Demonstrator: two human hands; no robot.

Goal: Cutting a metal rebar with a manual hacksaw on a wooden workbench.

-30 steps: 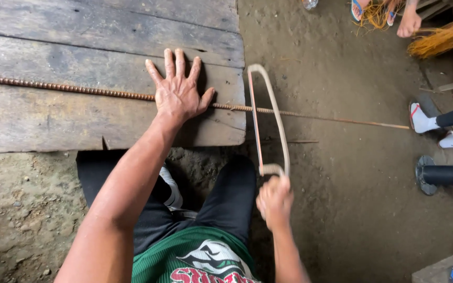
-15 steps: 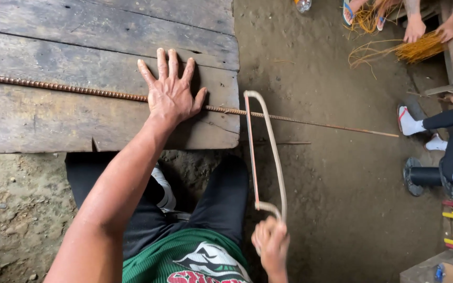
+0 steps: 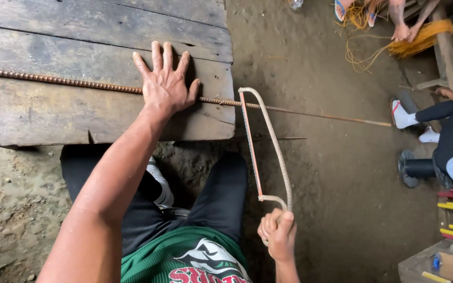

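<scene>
— What's the left hand point(image 3: 166, 86) doing?
— Pressed flat, fingers spread, on the ribbed steel bar point(image 3: 58, 80) lying across the plank bench point(image 3: 79, 112); the right hand point(image 3: 278, 234) grips a hacksaw point(image 3: 268, 144), its blade crossing the bar just past the bench edge.

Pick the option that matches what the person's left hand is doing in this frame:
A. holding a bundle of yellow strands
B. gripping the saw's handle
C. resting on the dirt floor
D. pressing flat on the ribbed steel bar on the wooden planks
D. The left hand lies spread, palm down, over the ribbed steel bar on the wooden planks, while the right hand grips the handle end of the hacksaw, which crosses the bar just past the planks' edge.
</scene>
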